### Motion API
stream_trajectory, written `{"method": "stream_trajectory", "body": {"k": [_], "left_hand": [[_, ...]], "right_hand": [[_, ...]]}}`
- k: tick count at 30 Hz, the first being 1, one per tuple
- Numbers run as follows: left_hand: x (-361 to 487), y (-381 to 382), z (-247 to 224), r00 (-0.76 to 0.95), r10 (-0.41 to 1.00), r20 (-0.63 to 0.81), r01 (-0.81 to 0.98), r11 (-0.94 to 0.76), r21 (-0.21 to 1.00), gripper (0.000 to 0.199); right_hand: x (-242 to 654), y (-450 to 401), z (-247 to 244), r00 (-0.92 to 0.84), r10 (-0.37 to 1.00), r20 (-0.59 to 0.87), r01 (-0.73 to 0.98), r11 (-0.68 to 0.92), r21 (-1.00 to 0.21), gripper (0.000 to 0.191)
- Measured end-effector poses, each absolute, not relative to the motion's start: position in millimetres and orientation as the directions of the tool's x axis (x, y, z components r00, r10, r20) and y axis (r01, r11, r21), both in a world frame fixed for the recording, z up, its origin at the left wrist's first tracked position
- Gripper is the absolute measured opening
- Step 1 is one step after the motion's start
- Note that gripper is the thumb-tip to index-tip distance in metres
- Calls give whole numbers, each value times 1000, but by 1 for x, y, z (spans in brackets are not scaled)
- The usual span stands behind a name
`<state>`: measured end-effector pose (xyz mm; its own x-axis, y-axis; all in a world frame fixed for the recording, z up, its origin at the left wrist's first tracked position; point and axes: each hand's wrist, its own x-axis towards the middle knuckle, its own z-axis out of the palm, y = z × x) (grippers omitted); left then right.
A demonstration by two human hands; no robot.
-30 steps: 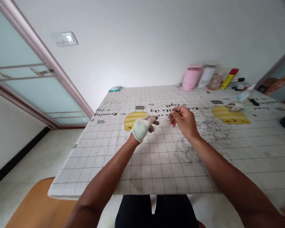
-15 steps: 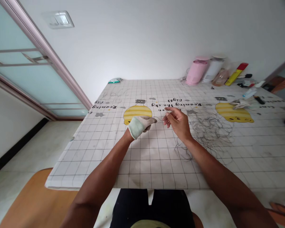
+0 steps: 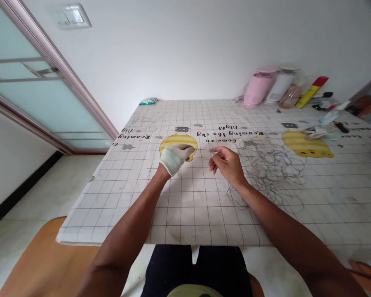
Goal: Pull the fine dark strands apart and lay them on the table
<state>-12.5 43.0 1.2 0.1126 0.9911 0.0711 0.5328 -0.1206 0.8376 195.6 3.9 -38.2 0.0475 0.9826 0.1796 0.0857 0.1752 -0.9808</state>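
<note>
My left hand wears a pale glove with a light green cuff. Its thumb and fingers are pinched together above a printed yellow balloon, at the end of a thin strand that is barely visible now. My bare right hand is a short way to the right, index finger pointing left and thumb against the curled fingers. Whatever that grip may hold is too fine to see. Beside and partly behind my right wrist, a loose tangle of thin dark strands spreads over the tablecloth.
The checked tablecloth also bears faint loops at the far left and a green-white packet. Along the wall stand a pink cylinder, a white cylinder and a bottle. Another glove lies at right.
My left hand has drawn back left and slightly up, widening the space between the hands. My right hand has shifted slightly left and down. The view has tilted a little.
</note>
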Motion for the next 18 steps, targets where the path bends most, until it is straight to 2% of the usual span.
{"method": "stream_trajectory", "body": {"k": [4, 6, 8, 12, 14, 18], "left_hand": [[7, 19, 7, -146, 903, 403, 682, -204, 703, 29], [21, 5, 6, -126, 883, 452, 733, -224, 643, 31], [34, -4, 2, -77, 917, 391, 728, -216, 650, 30], [44, 6, -4, -57, 984, 166, 634, -93, 768, 35], [39, 15, -6, -49, 996, 73, 590, -30, 806, 29], [30, 22, -8, -27, 1000, -7, 492, 19, 870, 29]], "right_hand": [[199, 13, -37, 167, 969, 180, -21, 186, -982, 18], [201, 16, -35, 209, 960, 187, -56, 202, -978, 17], [199, 15, -34, 223, 954, 202, -65, 222, -973, 18], [185, 4, -36, 183, 953, 240, -11, 246, -969, 20], [176, -3, -39, 135, 958, 252, 34, 250, -968, 20], [166, -11, -43, 57, 947, 317, 147, 306, -941, 19]]}}
